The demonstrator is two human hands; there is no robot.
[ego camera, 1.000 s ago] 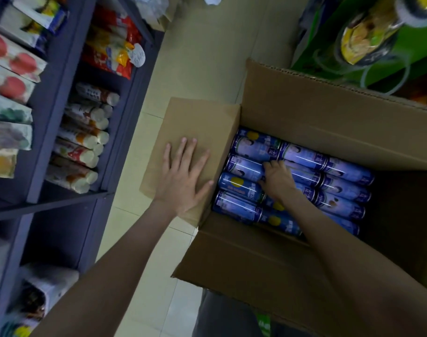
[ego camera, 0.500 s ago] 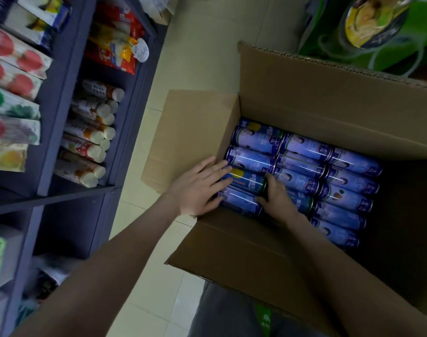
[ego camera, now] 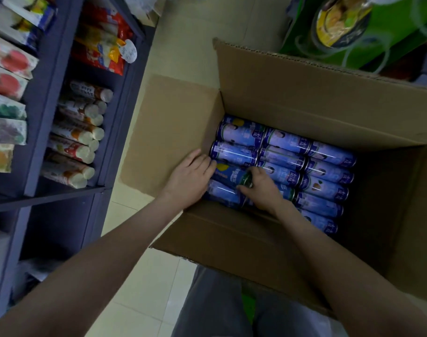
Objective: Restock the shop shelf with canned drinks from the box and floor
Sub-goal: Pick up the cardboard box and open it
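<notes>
Grip: left hand [ego camera: 190, 176], right hand [ego camera: 263, 188] apparently clasp one blue can [ego camera: 228, 175] endwise.
Risk: tight-packed cardboard box [ego camera: 304, 98]; can could slip.

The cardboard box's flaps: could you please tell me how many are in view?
4: the left flap folded out over the floor, the far flap standing up, the right flap in shadow, the near flap hanging toward the person. None seems hidden.

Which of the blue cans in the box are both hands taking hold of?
The can with the yellow patch, left column, second row from the near end: the left hand and right hand hold its two ends.
</notes>
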